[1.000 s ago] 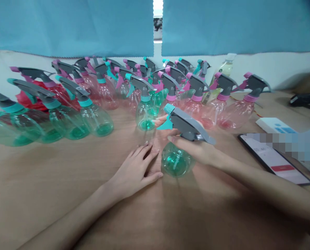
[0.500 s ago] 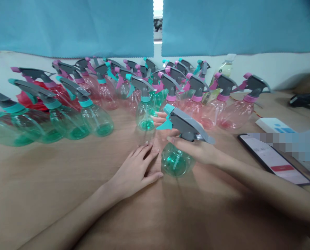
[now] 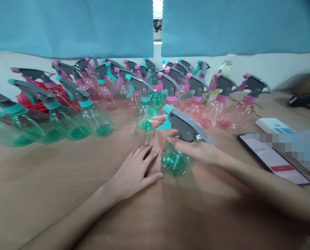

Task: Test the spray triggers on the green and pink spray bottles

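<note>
A clear green spray bottle (image 3: 176, 162) with a grey head and turquoise trigger stands upright on the wooden table (image 3: 74, 173). My right hand (image 3: 196, 149) is around its neck, thumb at the front. The other fingers pass behind the bottle, partly hidden, and their tips show beyond the trigger. To the left of the bottle my left hand (image 3: 136, 170) lies flat on the table, fingers spread and holding nothing. Its thumb tip is close beside the bottle's base. Just beyond the hands stands another green spray bottle (image 3: 145, 114).
Green spray bottles (image 3: 97, 119) line the left side, pink ones (image 3: 236, 113) the right, with several more behind. A phone (image 3: 274, 158), a white box (image 3: 276, 125) and a black cabled device (image 3: 304, 100) lie at right. A blue curtain (image 3: 71, 27) hangs at the back.
Almost nothing differs. The right fingertips behind the bottle have shifted very slightly to the left; the bottle and my left hand are in the same places.
</note>
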Tool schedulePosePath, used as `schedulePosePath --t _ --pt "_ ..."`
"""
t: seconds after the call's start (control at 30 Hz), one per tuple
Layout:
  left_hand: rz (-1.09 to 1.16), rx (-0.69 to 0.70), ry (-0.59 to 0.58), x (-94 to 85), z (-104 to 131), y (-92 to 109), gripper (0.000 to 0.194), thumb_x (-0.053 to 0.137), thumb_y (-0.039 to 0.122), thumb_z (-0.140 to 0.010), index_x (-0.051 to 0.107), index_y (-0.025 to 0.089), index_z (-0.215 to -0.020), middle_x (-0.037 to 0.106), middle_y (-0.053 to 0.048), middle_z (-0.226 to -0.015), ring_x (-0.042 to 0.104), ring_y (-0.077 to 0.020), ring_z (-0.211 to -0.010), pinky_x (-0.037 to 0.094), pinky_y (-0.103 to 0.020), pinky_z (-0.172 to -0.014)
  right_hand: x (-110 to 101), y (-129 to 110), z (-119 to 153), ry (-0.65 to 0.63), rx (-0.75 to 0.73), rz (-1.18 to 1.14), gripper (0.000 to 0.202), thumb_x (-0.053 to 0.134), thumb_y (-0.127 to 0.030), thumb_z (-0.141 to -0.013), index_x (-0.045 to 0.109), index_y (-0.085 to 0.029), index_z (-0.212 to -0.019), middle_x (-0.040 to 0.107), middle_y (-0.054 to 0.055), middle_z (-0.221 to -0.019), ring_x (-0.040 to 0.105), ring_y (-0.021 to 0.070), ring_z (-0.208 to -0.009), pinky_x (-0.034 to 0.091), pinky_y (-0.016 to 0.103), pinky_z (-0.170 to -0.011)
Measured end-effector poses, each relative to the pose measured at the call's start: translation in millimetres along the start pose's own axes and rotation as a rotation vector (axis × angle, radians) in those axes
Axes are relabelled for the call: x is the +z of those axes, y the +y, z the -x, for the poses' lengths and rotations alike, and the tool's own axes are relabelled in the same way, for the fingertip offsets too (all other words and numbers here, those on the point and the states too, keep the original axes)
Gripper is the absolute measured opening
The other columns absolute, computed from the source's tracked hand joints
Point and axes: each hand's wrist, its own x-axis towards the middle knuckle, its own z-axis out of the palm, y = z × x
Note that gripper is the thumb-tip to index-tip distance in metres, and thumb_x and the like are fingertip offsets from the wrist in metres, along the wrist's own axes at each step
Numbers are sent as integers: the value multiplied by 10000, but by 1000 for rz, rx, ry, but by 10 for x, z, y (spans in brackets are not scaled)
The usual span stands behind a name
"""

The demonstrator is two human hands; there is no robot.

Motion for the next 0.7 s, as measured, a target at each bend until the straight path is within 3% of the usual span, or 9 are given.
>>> schedulePosePath --t 0.23,0.47,0.6,0.7 --pt "1 -3 -8 0 6 -2 714 423 631 -943 407 121 -1442 359 -202 -1521 303 -336 -1414 293 -527 -1112 -29 116 24 -76 -89 10 386 569 -279 -829 562 -254 -1214 654 30 -1145 645 134 -749 561 291 -735" --pt "6 -1 1 0 1 -6 703 421 628 -945 398 132 -1442 368 -200 -1515 317 -337 -1407 309 -533 -1098 -37 213 -4 -95 -47 79 453 603 -279 -808 562 -263 -1259 649 30 -1220 685 154 -808 569 269 -712" --pt "1 -5 -7 -10 -3 -5 690 434 622 -942 407 140 -1436 359 -193 -1522 328 -344 -1400 301 -537 -1103 -54 155 -10 -151 -42 24 465 577 -172 -779 567 -259 -1236 610 38 -1293 685 148 -817 575 269 -696" --pt "-1 -5 -9 -11 4 -8 686 434 618 -944 406 144 -1439 353 -188 -1527 323 -345 -1402 296 -540 -1107 -43 109 15 -101 -48 35 410 567 -109 -739 609 -239 -1126 673 16 -1131 669 141 -782 572 286 -739"
